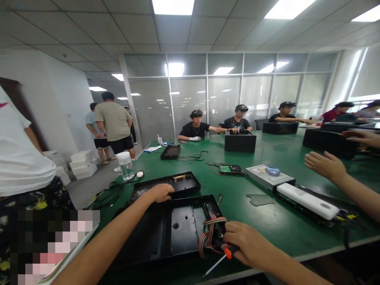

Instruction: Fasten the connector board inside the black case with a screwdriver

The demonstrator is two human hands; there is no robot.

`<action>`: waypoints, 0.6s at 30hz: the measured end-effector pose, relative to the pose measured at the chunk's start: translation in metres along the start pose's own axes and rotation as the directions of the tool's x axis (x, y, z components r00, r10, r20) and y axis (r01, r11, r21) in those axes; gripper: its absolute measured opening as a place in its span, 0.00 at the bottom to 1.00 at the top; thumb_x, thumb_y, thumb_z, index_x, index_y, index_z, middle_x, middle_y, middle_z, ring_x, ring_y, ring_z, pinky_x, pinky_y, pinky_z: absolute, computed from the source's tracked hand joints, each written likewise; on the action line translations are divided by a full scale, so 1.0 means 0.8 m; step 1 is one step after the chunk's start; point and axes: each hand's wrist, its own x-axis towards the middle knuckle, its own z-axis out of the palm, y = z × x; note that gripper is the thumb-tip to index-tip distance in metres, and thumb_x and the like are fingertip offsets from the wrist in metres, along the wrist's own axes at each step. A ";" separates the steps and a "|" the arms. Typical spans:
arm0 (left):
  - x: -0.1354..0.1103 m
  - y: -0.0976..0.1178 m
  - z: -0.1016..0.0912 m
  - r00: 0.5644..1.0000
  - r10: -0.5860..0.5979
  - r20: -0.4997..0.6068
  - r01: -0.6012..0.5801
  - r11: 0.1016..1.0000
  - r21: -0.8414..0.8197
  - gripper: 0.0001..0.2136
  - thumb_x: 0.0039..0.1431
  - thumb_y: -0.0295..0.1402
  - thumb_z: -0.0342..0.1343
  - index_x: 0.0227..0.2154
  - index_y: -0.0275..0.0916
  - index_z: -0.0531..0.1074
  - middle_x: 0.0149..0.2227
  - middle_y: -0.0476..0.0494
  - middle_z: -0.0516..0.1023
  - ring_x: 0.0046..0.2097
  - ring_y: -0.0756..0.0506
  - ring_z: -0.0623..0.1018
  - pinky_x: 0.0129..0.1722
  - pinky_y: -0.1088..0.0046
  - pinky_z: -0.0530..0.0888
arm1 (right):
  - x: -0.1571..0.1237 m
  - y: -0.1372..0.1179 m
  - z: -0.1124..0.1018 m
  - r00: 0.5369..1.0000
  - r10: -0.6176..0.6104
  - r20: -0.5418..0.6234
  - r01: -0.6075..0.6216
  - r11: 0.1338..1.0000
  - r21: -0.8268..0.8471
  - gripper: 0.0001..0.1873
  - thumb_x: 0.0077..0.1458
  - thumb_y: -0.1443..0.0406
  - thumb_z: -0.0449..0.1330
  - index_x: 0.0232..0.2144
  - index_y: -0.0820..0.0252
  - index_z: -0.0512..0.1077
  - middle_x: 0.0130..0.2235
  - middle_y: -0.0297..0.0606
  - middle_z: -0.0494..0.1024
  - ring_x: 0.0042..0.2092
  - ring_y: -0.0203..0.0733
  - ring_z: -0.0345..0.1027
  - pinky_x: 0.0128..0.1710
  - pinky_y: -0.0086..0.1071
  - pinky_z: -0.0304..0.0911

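Observation:
My left hand (pixel 160 192) is curled over the far edge of an open black computer case (pixel 178 227) lying flat on the green table (pixel 237 198). My right hand (pixel 245 243) is closed round a screwdriver (pixel 221 261) with an orange and black handle, its shaft pointing down and left at the case's near right corner. A striped ribbon cable (pixel 209 233) loops out of the case beside that hand. A second black case panel (pixel 175 183) lies just behind the case.
A person's hands (pixel 326 166) reach in from the right near a white power strip (pixel 307 200) and a drive (pixel 268 177). A circuit board (pixel 230 170), a clear jar (pixel 125 165), cables and other black cases lie further off. Several people sit at the far side; one person stands at my left.

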 end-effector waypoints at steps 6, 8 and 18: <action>-0.033 0.032 -0.080 0.993 0.038 -0.116 -0.039 0.999 -0.006 0.06 0.54 0.34 0.52 0.32 0.37 0.67 0.35 0.46 0.70 0.38 0.47 0.70 0.39 0.74 0.64 | 0.066 0.042 0.013 0.996 -0.079 -0.049 0.077 0.996 -0.040 0.08 0.48 0.69 0.53 0.32 0.61 0.70 0.35 0.40 0.70 0.39 0.40 0.63 0.40 0.31 0.57; -0.053 0.056 -0.102 0.991 0.059 -0.119 -0.062 0.998 -0.015 0.07 0.55 0.35 0.51 0.34 0.38 0.67 0.36 0.46 0.70 0.39 0.47 0.69 0.40 0.74 0.64 | 0.100 0.061 0.013 0.991 -0.117 -0.067 0.115 0.993 -0.035 0.09 0.50 0.69 0.53 0.33 0.62 0.71 0.38 0.42 0.71 0.40 0.40 0.64 0.42 0.32 0.57; -0.138 0.160 -0.091 0.998 0.053 0.021 -0.051 0.995 -0.089 0.02 0.56 0.31 0.49 0.31 0.40 0.65 0.35 0.49 0.69 0.36 0.48 0.70 0.34 0.74 0.64 | 0.197 0.125 0.034 0.977 -0.197 -0.081 0.189 0.978 -0.089 0.23 0.50 0.70 0.53 0.50 0.66 0.62 0.56 0.46 0.59 0.54 0.42 0.53 0.53 0.31 0.51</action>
